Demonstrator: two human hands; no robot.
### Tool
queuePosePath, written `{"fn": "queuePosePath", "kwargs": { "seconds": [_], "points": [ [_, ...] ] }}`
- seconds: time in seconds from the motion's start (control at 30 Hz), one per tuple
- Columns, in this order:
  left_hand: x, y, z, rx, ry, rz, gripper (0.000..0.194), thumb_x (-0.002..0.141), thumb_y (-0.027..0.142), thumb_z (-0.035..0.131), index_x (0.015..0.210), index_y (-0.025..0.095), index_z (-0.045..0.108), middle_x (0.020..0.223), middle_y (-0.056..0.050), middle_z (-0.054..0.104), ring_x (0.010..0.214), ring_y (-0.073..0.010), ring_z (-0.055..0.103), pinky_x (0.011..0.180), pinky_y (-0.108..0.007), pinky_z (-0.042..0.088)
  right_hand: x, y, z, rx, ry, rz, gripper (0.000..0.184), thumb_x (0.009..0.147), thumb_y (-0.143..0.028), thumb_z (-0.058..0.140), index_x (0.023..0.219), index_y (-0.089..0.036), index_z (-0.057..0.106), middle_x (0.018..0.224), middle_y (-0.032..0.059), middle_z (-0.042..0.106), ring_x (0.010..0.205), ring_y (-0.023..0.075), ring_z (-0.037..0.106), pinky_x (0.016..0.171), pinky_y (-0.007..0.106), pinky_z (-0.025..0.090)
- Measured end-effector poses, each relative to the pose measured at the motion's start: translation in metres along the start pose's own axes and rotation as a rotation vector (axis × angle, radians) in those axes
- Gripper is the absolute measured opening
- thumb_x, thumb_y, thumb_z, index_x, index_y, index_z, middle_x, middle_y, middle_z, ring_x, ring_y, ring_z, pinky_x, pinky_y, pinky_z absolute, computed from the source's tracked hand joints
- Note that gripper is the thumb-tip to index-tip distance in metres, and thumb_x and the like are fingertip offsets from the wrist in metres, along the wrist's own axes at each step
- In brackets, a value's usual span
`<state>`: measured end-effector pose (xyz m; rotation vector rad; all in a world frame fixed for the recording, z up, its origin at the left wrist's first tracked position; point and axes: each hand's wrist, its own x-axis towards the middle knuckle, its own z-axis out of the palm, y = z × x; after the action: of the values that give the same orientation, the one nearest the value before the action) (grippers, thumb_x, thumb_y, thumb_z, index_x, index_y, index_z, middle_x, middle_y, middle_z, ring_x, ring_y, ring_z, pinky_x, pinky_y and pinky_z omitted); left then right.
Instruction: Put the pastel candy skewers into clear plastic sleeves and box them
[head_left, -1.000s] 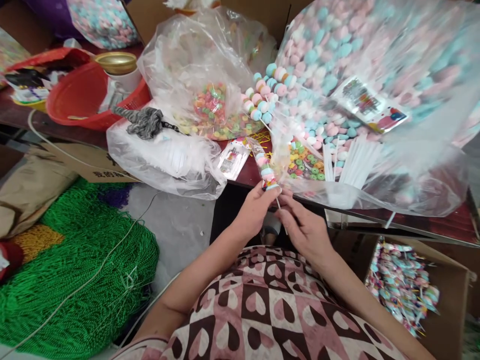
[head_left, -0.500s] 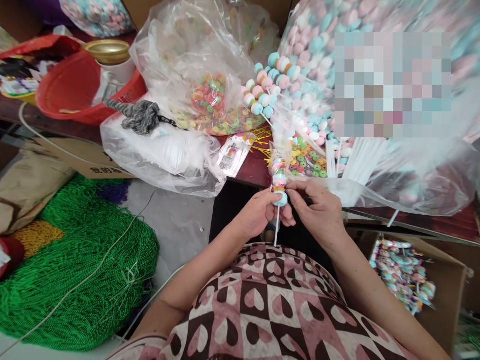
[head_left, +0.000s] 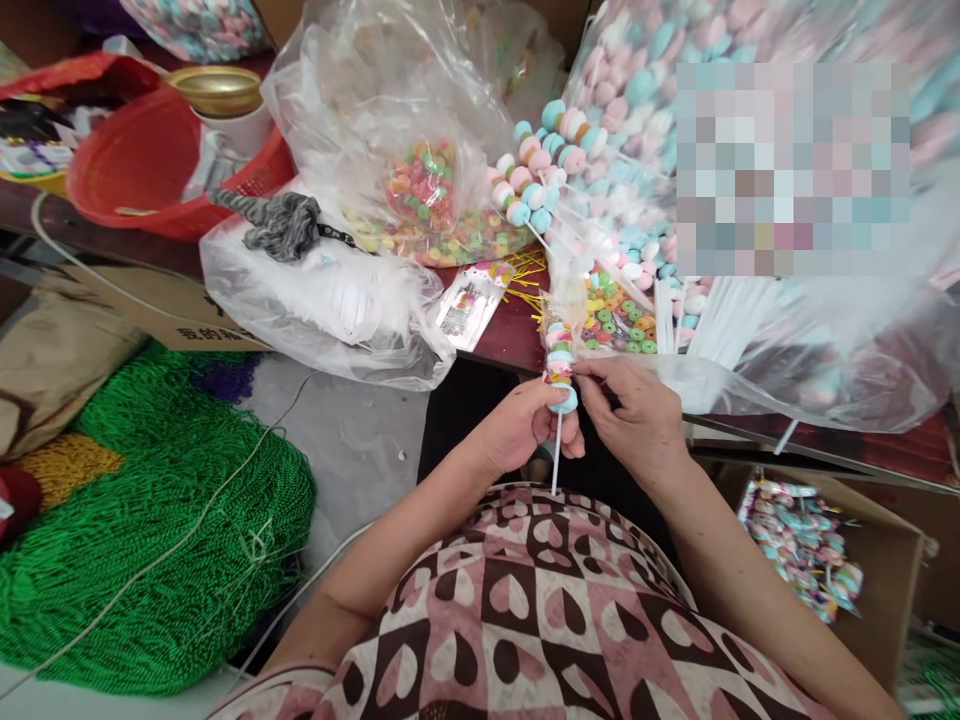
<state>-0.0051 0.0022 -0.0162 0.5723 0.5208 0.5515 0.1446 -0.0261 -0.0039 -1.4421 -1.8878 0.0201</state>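
Note:
In the head view my left hand (head_left: 521, 428) is closed around a marshmallow skewer (head_left: 562, 400), its thumb on the lowest blue piece. The white stick points down toward my lap. A clear printed wrapper (head_left: 556, 318) covers the upper pieces, and the bottom marshmallow sticks out below it. My right hand (head_left: 639, 412) has thumb and forefinger pinched at the wrapper's right edge. Past the wrapper, a pile of unwrapped marshmallow skewers (head_left: 531, 190) rests on the bags.
Bags of ring gummies (head_left: 424, 190) and marshmallows (head_left: 645, 85) crowd the table. White sticks (head_left: 724, 325) lie at right, flat wrappers (head_left: 474, 305) at centre. A cardboard box (head_left: 881, 580) below right contains wrapped skewers. Green cords (head_left: 172, 530) are heaped at left beside a red basket (head_left: 127, 180).
Both hands keep their hold on the skewer and wrapper, with hardly any movement. The view has shifted slightly.

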Motion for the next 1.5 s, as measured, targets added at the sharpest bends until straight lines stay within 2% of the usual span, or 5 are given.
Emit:
{"fn": "queuePosePath", "kwargs": {
  "seconds": [0.4, 0.73, 0.93, 1.17, 1.5],
  "points": [
    [0.0, 0.0, 0.0, -0.006, 0.026, -0.024, 0.023, 0.072, 0.039, 0.061, 0.068, 0.017, 0.052, 0.047, 0.003, 0.053, 0.044, -0.0144, 0.058, 0.049, -0.026, 0.046, -0.001, -0.005, 0.005, 0.063, -0.027, 0.242, 0.016, 0.084, -0.022, 0.056, 0.081, -0.021, 0.071, 0.077, 0.0041, 0.075, 0.068, 0.0179, 0.068, 0.065, 0.03, 0.053],
    [0.0, -0.005, 0.01, 0.162, 0.232, 0.117, 0.059, 0.08, 0.043, 0.065, 0.132, 0.017, 0.054, 0.051, 0.01, 0.046, 0.04, -0.0066, 0.044, 0.044, -0.02, 0.036, 0.0, 0.01, -0.011, 0.863, -0.328, 0.705, 0.024, 0.075, -0.04, 0.072, 0.071, -0.018, 0.066, 0.055, -0.0028, 0.058, 0.049, 0.0106, 0.052, 0.051, 0.025, 0.046],
    [0.003, -0.008, 0.008, 0.209, 0.304, 0.166, 0.047, 0.081, 0.04, 0.064, 0.122, 0.016, 0.062, 0.051, 0.009, 0.045, 0.041, -0.006, 0.043, 0.045, -0.02, 0.036, -0.009, -0.001, -0.013, 0.419, -0.014, 0.591, 0.018, 0.086, -0.032, 0.062, 0.097, -0.021, 0.071, 0.084, 0.003, 0.072, 0.065, 0.0148, 0.063, 0.063, 0.03, 0.053],
    [0.001, -0.003, 0.016, 0.277, 0.293, 0.136, 0.052, 0.083, 0.04, 0.06, 0.129, 0.016, 0.058, 0.05, 0.009, 0.045, 0.042, -0.0068, 0.045, 0.046, -0.02, 0.037, -0.009, -0.002, -0.009, 0.052, -0.024, 0.178, 0.014, 0.088, -0.022, 0.058, 0.092, -0.022, 0.071, 0.089, 0.0066, 0.074, 0.072, 0.0178, 0.067, 0.065, 0.031, 0.054],
    [0.001, -0.009, 0.011, 0.432, 0.348, 0.191, 0.064, 0.082, 0.034, 0.06, 0.143, 0.017, 0.048, 0.047, 0.009, 0.052, 0.042, -0.0079, 0.048, 0.048, -0.019, 0.038, -0.003, -0.01, -0.015, 0.272, -0.118, 0.451, 0.008, 0.076, -0.02, 0.059, 0.072, -0.02, 0.067, 0.06, -0.0019, 0.063, 0.051, 0.0108, 0.052, 0.049, 0.023, 0.04]
  ]
}}
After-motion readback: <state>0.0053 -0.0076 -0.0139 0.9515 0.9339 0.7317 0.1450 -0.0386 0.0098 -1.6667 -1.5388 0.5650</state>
